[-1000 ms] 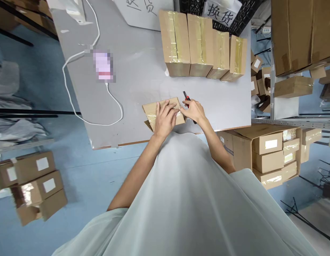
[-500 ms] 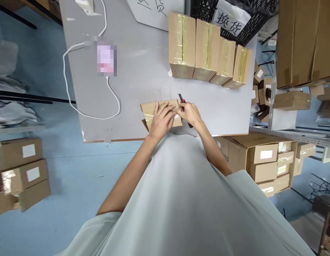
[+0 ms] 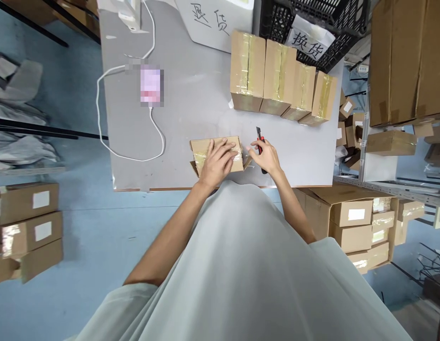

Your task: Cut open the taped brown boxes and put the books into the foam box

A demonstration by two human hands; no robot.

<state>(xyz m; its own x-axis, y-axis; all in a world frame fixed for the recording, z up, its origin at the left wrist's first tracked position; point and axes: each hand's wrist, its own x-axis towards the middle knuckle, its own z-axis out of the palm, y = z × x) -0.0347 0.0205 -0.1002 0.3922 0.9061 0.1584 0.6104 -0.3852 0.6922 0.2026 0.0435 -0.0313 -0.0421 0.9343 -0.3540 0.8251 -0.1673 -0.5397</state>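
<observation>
A small cardboard box (image 3: 200, 144) with clear tape lies near the table's front edge, its end flaps sticking out at both sides. My left hand (image 3: 218, 158) rests flat on top of it, fingers stretched out. Just right of the box, my right hand (image 3: 265, 155) is closed around a red and black utility knife (image 3: 260, 137), whose blade points away from me. The knife is apart from the box. Part of its handle is hidden by the fingers.
Several taped cardboard boxes (image 3: 247, 71) stand in a row at the table's back right, before a black crate (image 3: 333, 52) and a white bin (image 3: 212, 28). A white cable (image 3: 98, 109) loops on the left. An open carton (image 3: 315, 208) of boxes stands right of the table.
My right hand has moved right with the utility knife, away from the box. The flap at the box's right end now sticks out. My left hand stays on the box.
</observation>
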